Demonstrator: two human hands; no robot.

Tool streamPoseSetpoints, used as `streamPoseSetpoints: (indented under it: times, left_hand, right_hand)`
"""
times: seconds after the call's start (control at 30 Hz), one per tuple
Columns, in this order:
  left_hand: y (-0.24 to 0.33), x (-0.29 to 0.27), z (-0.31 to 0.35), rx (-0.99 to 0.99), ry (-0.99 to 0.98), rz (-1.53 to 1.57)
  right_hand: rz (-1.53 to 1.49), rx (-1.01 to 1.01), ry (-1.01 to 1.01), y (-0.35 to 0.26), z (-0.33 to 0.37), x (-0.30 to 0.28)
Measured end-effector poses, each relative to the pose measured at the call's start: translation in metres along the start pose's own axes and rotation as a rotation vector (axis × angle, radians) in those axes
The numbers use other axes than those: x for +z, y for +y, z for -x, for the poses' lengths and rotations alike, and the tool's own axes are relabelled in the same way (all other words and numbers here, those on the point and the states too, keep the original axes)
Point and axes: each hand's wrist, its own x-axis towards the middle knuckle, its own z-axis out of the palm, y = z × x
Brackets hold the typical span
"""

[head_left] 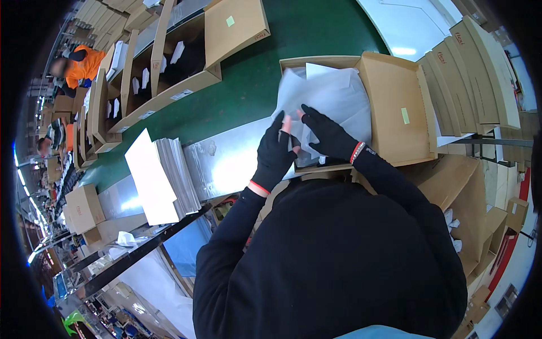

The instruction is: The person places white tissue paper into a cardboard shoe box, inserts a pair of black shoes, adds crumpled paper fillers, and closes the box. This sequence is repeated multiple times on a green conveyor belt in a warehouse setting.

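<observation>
An open cardboard box (395,107) lies before me, its lid folded back to the right. Crumpled white tissue paper (333,93) covers what is inside, so the contents are hidden; a dark bit shows at the near edge. Both my hands wear black gloves that leave some fingertips bare. My left hand (275,151) is over the box's near left corner, fingers stretched out and apart. Over the tissue paper, my right hand (330,135) is spread with its fingers pointing left. Neither hand visibly grips anything.
A stack of white paper sheets (161,178) stands on the metal table edge (226,161) at left. Open boxes with dark goods (183,65) line the green conveyor belt (248,73). Flat cardboard boxes (468,79) stand at right. A person in orange (84,65) is far left.
</observation>
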Motion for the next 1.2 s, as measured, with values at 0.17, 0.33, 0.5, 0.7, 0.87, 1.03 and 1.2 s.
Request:
streamPoseSetpoints:
  times: [0.17,0.33,0.5,0.7,0.87,1.03,1.2]
  left_hand:
    - [-0.007,0.002,0.003,0.141,-0.156,-0.203]
    - [-0.040,-0.002,0.000,0.077,-0.072,-0.224]
    - [-0.046,-0.049,-0.029,-0.122,0.004,-0.135]
    - [0.043,-0.036,-0.041,0.097,-0.694,0.155]
    - [-0.034,-0.036,-0.041,-0.009,-0.230,-0.032]
    - [-0.021,-0.060,-0.017,-0.049,-0.374,-0.013]
    - [-0.011,-0.047,0.000,0.045,-0.367,0.014]
  right_hand:
    - [-0.023,0.116,0.163,-0.019,0.053,-0.011]
    - [-0.128,0.354,0.161,-0.023,0.106,-0.011]
    - [-0.099,0.426,0.534,-0.035,0.102,-0.037]
    - [-0.951,0.431,0.508,-0.043,0.088,-0.052]
    - [-0.351,0.530,0.405,-0.006,0.113,-0.055]
    - [-0.374,0.577,-0.294,0.004,0.111,-0.052]
    - [-0.174,0.172,0.331,0.029,0.044,-0.050]
